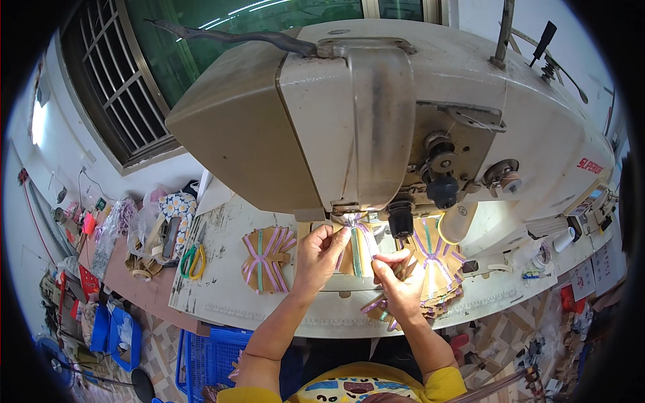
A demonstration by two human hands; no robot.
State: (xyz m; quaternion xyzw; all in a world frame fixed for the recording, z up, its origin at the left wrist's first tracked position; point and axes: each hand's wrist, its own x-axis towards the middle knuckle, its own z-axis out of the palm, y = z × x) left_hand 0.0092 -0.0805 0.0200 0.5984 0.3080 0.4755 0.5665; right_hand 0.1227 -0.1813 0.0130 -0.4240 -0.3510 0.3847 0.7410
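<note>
Head view: the left hand (pixel 317 256) pinches the upper part of a tan piece (pixel 355 256), thumb against forefinger with no gap showing; the right hand (pixel 402 279) grips the lower right edge the same way, its other fingers curled. Something narrow and tan shows among those fingers; I cannot tell whether it is held too. The piece, trimmed in purple and green, lies between the hands, its far end under the head of the sewing machine (pixel 383 114). The needle is too small to make out.

The left fingertips look near enough to the stitching spot that a finger could be caught if the machine ran with them there. An uneven pull between the hands could skew the piece and bend the seam, and a loose pinch could let the trim creep sideways.

Right of the piece, a pile (pixel 440 272) of similar pieces fans toward the near edge of the bench (pixel 222 285); the right hand overlaps it in view, so a careless wrist might push some off. Well apart on the left lies a second piece (pixel 264 269), then scissors (pixel 195 260). Below sits a blue basket (pixel 209 352); behind the machine is a window (pixel 248 23)
</note>
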